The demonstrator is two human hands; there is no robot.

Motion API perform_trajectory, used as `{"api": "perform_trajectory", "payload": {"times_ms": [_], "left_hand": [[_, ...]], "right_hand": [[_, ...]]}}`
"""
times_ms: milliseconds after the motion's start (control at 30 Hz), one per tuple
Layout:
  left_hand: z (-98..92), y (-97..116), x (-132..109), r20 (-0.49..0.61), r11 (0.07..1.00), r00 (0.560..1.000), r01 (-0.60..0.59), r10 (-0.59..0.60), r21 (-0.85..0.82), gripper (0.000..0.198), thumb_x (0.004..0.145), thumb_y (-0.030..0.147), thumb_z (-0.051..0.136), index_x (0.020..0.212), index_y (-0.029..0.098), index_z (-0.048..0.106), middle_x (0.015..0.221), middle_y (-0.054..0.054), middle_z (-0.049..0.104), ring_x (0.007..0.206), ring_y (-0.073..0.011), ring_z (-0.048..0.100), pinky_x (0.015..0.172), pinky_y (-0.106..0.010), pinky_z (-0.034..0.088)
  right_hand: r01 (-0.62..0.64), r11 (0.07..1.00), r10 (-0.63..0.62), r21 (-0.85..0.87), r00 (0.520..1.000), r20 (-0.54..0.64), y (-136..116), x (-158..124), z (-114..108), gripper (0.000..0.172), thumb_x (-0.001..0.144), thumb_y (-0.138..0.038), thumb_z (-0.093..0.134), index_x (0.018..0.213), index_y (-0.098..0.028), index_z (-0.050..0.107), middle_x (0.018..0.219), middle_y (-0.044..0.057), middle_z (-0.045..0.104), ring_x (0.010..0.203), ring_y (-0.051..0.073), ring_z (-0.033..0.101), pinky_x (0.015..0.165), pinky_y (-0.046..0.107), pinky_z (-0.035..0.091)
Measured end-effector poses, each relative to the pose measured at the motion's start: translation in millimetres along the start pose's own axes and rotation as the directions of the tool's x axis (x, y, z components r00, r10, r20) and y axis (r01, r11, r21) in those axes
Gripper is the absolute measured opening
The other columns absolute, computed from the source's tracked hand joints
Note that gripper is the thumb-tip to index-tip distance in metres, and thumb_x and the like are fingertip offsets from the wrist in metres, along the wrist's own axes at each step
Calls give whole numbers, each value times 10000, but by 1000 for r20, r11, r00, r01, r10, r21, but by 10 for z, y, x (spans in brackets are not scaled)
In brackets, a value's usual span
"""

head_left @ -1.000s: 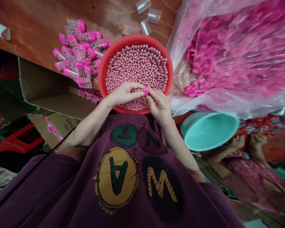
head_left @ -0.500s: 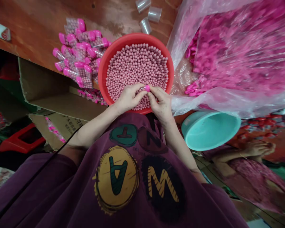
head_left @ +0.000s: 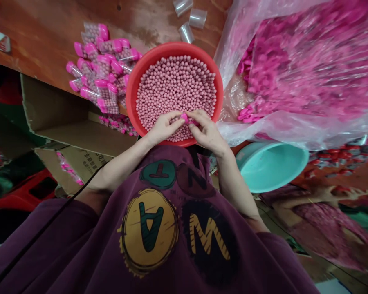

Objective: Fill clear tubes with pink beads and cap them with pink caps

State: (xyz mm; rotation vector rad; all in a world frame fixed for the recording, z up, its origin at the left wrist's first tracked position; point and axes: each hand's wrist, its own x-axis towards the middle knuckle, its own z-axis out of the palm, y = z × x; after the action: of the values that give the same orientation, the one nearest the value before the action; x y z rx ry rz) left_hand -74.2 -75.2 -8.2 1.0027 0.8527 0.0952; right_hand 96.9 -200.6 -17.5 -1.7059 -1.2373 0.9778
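Over the near side of a red basin [head_left: 174, 48] full of pink beads [head_left: 176, 87], my two hands meet. My left hand [head_left: 164, 127] is closed around a small clear bottle with a pink cap [head_left: 184, 118], its body mostly hidden by the fingers. Against the cap, my right hand [head_left: 207, 132] pinches a small pink plastic piece [head_left: 192, 121]; its shape is largely covered by the fingertips. Left of the basin lies a heap of bead-filled clear bottles with pink caps [head_left: 102, 71].
Clear empty cups [head_left: 186, 32] lie behind the basin. A plastic bag of pink parts [head_left: 294, 73] fills the right. Nearer stand a turquoise basin [head_left: 271, 167] and, at left, an open cardboard box [head_left: 70, 126]. A co-worker's hands [head_left: 340, 194] are at far right.
The capped bottle has shifted slightly left and down. A second bit of pink now shows between my right fingers, beside the cap. The co-worker's hands have spread apart.
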Motion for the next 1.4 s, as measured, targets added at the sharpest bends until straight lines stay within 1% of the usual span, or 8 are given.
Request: {"api": "perform_trajectory", "payload": {"times_ms": [133,333,467,600,867,1133,1300,1400], "left_hand": [[-59,-81,22,-62,999,997,-51,52,13,374,951,547,891,1034,190,820,686,28,623,592,-107,514,581,-246,401],[-82,-189,73,-122,995,987,-100,101,12,358,908,516,904,997,178,825,1014,-62,832,974,-189,739,911,-305,596],[20,-248,91,-176,998,984,-4,-8,-64,274,954,449,867,931,186,794,851,-30,779,759,-152,677,721,-277,571],[82,-270,83,-197,998,980,26,-39,-66,210,998,375,825,919,186,779,755,-7,721,666,-133,627,640,-255,529],[40,-233,-11,-226,880,931,-161,285,446,62,984,221,774,992,183,823,843,-25,785,768,-166,665,782,-301,535],[47,-385,79,-234,999,972,-7,19,53,242,1060,375,741,937,176,801,845,-45,798,764,-163,693,727,-280,572],[-8,-370,69,-274,933,943,-88,191,349,89,992,260,784,962,187,824,889,-47,820,819,-189,699,834,-315,574],[-32,-366,105,-244,949,955,-92,170,302,106,983,261,778,1021,181,837,949,-58,848,885,-208,736,867,-318,589]], "right_hand": [[-106,993,114,51,970,-216,152,37,242,466,1161,-461,551,1607,-329,548,1284,80,768,971,215,764,995,465,706],[-158,971,157,-178,987,-21,-180,75,335,635,1012,-324,720,1617,-219,557,1494,174,680,1351,352,709,1239,627,609],[-206,907,215,-368,976,-15,-253,46,462,925,889,-265,823,1709,-103,428,1585,253,612,1547,469,569,1360,745,451],[-202,899,206,-389,978,-33,-71,28,599,908,906,-239,772,1722,-123,393,1592,254,627,1527,449,601,1342,723,480],[-168,925,179,-342,984,1,89,28,588,864,900,-347,775,1663,-139,426,1600,266,669,1464,439,686,1237,655,597],[-186,880,226,-438,973,43,-50,48,602,881,909,-345,770,1673,-77,423,1539,295,687,1392,467,717,1204,678,608],[-234,886,266,-401,964,26,-31,60,628,852,898,-355,782,1639,-92,455,1522,284,711,1376,440,738,1164,616,645],[-237,879,259,-415,966,-3,-39,57,626,838,895,-353,783,1622,-85,463,1526,292,709,1393,432,734,1183,606,634]]}}
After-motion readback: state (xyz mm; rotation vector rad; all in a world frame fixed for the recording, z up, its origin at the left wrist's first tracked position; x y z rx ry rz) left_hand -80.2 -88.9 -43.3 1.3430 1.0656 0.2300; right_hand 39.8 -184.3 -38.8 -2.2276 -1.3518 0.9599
